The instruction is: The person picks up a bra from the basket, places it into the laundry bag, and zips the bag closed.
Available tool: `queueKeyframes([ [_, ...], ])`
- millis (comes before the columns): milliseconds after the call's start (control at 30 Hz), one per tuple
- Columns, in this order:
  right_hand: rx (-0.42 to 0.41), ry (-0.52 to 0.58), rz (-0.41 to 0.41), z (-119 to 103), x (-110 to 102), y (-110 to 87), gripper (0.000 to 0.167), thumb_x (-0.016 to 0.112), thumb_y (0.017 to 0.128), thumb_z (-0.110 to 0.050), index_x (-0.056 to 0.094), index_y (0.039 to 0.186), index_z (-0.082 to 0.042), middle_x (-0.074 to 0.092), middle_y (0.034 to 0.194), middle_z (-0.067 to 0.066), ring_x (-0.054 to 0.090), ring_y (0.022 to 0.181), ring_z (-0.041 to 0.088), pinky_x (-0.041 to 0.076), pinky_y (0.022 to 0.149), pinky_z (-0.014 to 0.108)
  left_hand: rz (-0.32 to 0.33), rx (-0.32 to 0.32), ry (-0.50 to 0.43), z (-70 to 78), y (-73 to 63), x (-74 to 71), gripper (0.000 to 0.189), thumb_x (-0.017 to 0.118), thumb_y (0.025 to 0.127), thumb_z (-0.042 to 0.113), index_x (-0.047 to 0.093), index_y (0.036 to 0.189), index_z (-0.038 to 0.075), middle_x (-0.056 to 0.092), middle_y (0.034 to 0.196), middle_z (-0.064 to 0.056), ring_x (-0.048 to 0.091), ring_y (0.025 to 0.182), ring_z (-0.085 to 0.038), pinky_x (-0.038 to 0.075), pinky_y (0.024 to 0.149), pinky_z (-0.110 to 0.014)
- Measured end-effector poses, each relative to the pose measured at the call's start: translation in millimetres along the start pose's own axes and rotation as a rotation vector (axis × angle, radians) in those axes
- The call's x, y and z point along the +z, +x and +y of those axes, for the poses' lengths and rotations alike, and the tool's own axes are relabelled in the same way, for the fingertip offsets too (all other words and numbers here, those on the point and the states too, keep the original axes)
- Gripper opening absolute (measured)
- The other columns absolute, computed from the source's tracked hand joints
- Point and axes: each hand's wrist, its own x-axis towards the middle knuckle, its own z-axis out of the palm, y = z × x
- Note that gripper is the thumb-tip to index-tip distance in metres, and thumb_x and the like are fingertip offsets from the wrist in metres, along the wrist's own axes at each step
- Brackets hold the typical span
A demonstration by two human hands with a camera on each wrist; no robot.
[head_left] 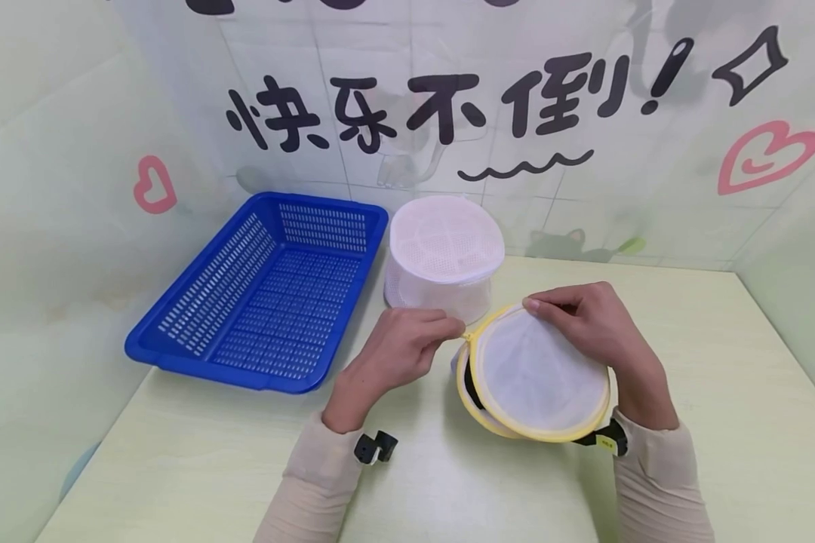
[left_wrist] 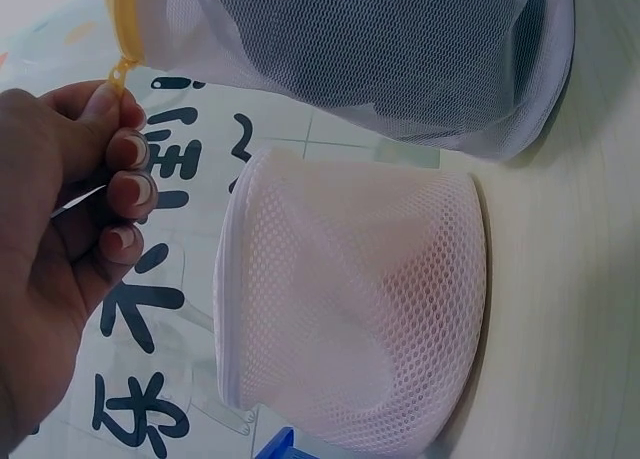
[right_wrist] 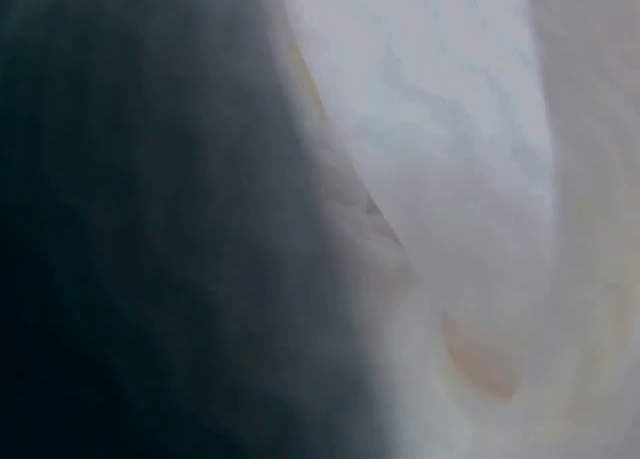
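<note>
A white mesh laundry bag [head_left: 543, 377] with yellow trim stands on the table in front of me, its round lid tilted toward the head camera. Between lid and body a gap shows on the left, with something dark inside. My left hand [head_left: 407, 343] pinches the yellow zipper pull [left_wrist: 119, 74] between thumb and forefinger at the lid's upper left. My right hand [head_left: 594, 324] pinches the lid's edge near its top. Dark contents show through the mesh wall [left_wrist: 400, 59] in the left wrist view. Blurred pale fabric [right_wrist: 430, 109] fills much of the right wrist view.
Behind the bag, near the wall, stands a pinkish-white mesh laundry bag [head_left: 444, 249]. To the left sits a blue plastic basket [head_left: 227, 373] with slotted sides. A printed sheet [head_left: 516, 188] with dark lettering covers the wall behind the pale table [head_left: 448, 483].
</note>
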Motion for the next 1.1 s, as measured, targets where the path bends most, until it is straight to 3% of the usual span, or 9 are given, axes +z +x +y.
queueKeyframes([
  [533, 0.004, -0.037, 0.017, 2.4, 0.7, 0.0, 0.014, 0.069, 0.088, -0.021, 0.078, 0.095, -0.012, 0.073, 0.084, 0.0, 0.064, 0.076, 0.01, 0.044, 0.062, 0.017, -0.018, -0.001, -0.009, 0.4, -1.2, 1.0, 0.021, 0.062, 0.084, -0.005, 0.068, 0.087, 0.015, 0.058, 0.071, 0.006, 0.049, 0.059, -0.006, 0.039, 0.051, -0.021],
  [1100, 0.03, -0.038, 0.053, 4.2, -0.5, 0.8, 0.015, 0.069, 0.088, -0.022, 0.078, 0.095, -0.013, 0.073, 0.082, 0.0, 0.063, 0.075, 0.006, 0.043, 0.061, 0.016, -0.02, 0.005, -0.006, 0.0, -0.2, 0.5, 0.023, 0.06, 0.084, -0.006, 0.068, 0.087, 0.015, 0.054, 0.069, 0.006, 0.045, 0.056, -0.006, 0.036, 0.049, -0.021],
])
